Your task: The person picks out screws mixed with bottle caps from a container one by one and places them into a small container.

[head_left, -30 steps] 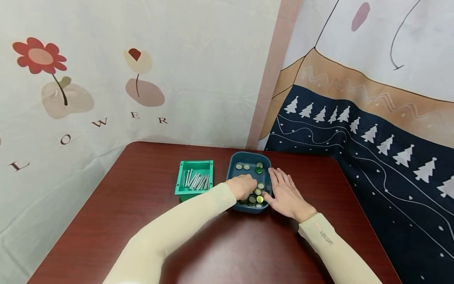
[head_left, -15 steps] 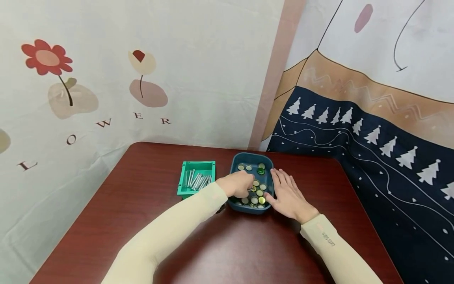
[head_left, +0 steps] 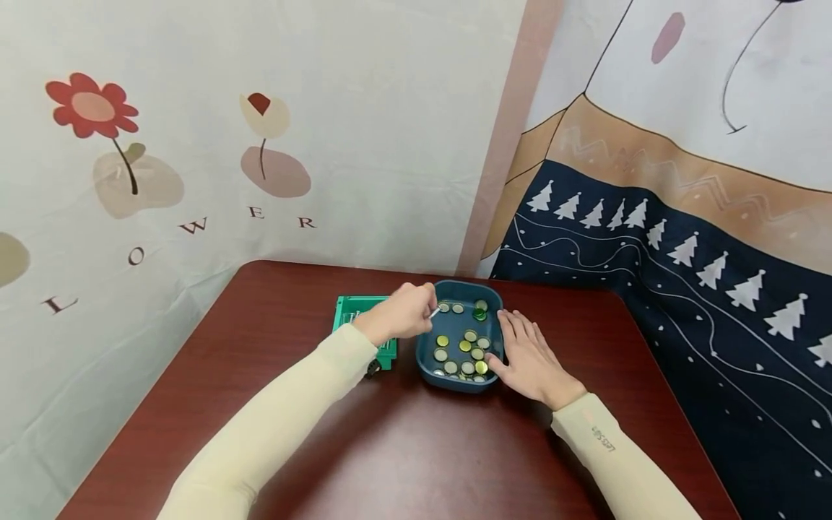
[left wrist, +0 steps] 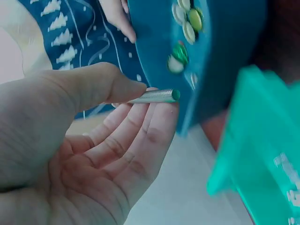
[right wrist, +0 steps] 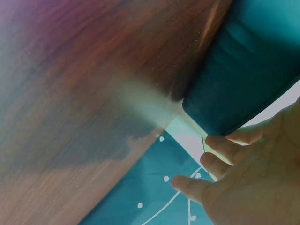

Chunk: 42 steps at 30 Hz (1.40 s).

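Note:
My left hand (head_left: 404, 312) pinches a metal bolt (left wrist: 159, 96) between thumb and fingers; its threaded end shows in the left wrist view. The hand is held over the gap between a green box (head_left: 393, 354) and a blue tray (head_left: 425, 372), overlapping the box's right part in the head view. Inside the tray lie several bottle caps (head_left: 470, 336), gold, green and pale, mostly toward the near end. My right hand (head_left: 529, 357) rests along the tray's right side with its fingers straight and thumb at the rim.
Several metal bolts (left wrist: 293, 197) lie in the green box, partly hidden by my left hand in the head view. Both containers stand near the back edge of the reddish-brown table (head_left: 416, 462). Printed cloth (head_left: 390, 144) hangs behind it.
My left hand has come up out of the blue tray with the bolt and moved left toward the green box. More caps show in the tray. My right hand stays at its side.

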### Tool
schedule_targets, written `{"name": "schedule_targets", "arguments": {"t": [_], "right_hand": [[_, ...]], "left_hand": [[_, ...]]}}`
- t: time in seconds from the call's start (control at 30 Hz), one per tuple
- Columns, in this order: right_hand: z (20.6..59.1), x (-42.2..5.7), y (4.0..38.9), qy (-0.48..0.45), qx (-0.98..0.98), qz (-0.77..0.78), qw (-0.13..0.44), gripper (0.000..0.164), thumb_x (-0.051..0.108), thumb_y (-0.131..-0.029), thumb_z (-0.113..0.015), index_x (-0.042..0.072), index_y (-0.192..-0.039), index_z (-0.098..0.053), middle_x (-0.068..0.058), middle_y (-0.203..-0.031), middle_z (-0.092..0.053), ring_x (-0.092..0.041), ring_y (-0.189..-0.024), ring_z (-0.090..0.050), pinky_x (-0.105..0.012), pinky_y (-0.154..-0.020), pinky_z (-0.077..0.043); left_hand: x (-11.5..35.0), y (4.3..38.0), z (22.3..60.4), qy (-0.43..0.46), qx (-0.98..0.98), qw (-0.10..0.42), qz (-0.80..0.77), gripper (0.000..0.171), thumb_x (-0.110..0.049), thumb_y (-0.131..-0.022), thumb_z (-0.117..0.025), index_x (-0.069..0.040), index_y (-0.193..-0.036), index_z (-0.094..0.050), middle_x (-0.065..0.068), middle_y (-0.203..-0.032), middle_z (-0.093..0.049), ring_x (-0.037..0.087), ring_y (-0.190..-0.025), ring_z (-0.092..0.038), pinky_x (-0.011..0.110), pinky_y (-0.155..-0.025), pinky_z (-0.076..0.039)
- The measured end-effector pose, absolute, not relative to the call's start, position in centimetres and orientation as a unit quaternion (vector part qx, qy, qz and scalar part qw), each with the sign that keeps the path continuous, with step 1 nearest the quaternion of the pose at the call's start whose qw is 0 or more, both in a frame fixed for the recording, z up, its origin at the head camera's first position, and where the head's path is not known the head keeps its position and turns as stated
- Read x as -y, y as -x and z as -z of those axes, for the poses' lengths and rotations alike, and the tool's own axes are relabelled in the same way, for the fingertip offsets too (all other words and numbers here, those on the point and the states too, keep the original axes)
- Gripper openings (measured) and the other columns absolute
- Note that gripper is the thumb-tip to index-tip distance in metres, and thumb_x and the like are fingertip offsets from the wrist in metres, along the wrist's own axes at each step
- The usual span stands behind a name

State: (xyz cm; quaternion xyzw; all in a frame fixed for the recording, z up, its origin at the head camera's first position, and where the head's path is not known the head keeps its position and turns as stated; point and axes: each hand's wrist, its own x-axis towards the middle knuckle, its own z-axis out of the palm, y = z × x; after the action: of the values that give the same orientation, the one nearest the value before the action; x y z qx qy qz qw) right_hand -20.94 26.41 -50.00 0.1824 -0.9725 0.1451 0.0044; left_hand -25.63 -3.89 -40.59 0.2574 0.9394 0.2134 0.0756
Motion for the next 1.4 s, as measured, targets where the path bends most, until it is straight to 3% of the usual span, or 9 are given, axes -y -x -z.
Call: {"name": "schedule_targets", "arguments": {"t": [0.33,0.6,0.73,0.87,1.2,1.4], "right_hand": [[49.8,-27.0,21.1,-0.180,0.973,-0.146,0.008,0.095,0.047,-0.113,-0.066,-0.003,-0.183,-0.025,-0.026,-0.190,-0.030,-0.050,-0.179,-0.023,-0.077,-0.143,-0.024],[50.0,-27.0,20.9,-0.177,0.973,-0.147,0.002,0.095,0.047,-0.113,-0.066,-0.002,-0.183,-0.025,-0.026,-0.190,-0.030,-0.051,-0.179,-0.023,-0.078,-0.143,-0.024],[49.9,-27.1,21.0,-0.179,0.974,-0.142,0.007,0.094,0.046,-0.113,-0.066,-0.003,-0.183,-0.026,-0.026,-0.189,-0.031,-0.050,-0.179,-0.023,-0.078,-0.142,-0.024],[49.8,-27.1,21.0,-0.178,0.974,-0.142,0.007,0.094,0.046,-0.113,-0.066,-0.003,-0.182,-0.026,-0.026,-0.189,-0.031,-0.050,-0.179,-0.023,-0.078,-0.142,-0.024],[49.8,-27.0,20.8,-0.177,0.973,-0.146,0.009,0.095,0.048,-0.113,-0.066,-0.002,-0.183,-0.025,-0.026,-0.190,-0.031,-0.051,-0.179,-0.023,-0.077,-0.143,-0.024],[49.9,-27.2,21.0,-0.175,0.973,-0.152,0.008,0.094,0.055,-0.116,-0.062,0.003,-0.185,-0.024,-0.026,-0.190,-0.027,-0.053,-0.178,-0.023,-0.079,-0.142,-0.022]], "left_hand": [[8.9,26.7,40.3,-0.185,-0.953,0.073,-0.229,0.024,-0.006,-0.105,-0.077,-0.004,-0.126,-0.067,0.009,-0.107,-0.077,0.023,-0.099,-0.071,0.041,-0.095,-0.064],[11.1,27.0,41.2,-0.162,-0.955,0.110,-0.223,0.038,-0.006,-0.107,-0.076,-0.002,-0.142,-0.060,0.013,-0.102,-0.070,0.023,-0.088,-0.064,0.039,-0.084,-0.056],[11.6,27.0,41.3,-0.140,-0.958,0.134,-0.210,0.037,-0.006,-0.107,-0.078,0.000,-0.141,-0.064,0.019,-0.115,-0.073,0.024,-0.085,-0.064,0.038,-0.080,-0.055],[11.9,27.1,41.5,-0.128,-0.962,0.142,-0.194,0.034,-0.006,-0.106,-0.080,0.002,-0.136,-0.067,0.022,-0.130,-0.073,0.026,-0.093,-0.066,0.039,-0.082,-0.058],[12.3,26.8,43.0,-0.147,-0.968,0.102,-0.177,0.030,-0.003,-0.109,-0.078,0.006,-0.137,-0.071,0.025,-0.133,-0.076,0.030,-0.107,-0.073,0.047,-0.097,-0.068],[12.7,26.2,43.4,-0.169,-0.970,0.032,-0.171,0.026,-0.012,-0.112,-0.075,0.000,-0.135,-0.073,0.020,-0.128,-0.079,0.025,-0.094,-0.074,0.043,-0.085,-0.065]]}}
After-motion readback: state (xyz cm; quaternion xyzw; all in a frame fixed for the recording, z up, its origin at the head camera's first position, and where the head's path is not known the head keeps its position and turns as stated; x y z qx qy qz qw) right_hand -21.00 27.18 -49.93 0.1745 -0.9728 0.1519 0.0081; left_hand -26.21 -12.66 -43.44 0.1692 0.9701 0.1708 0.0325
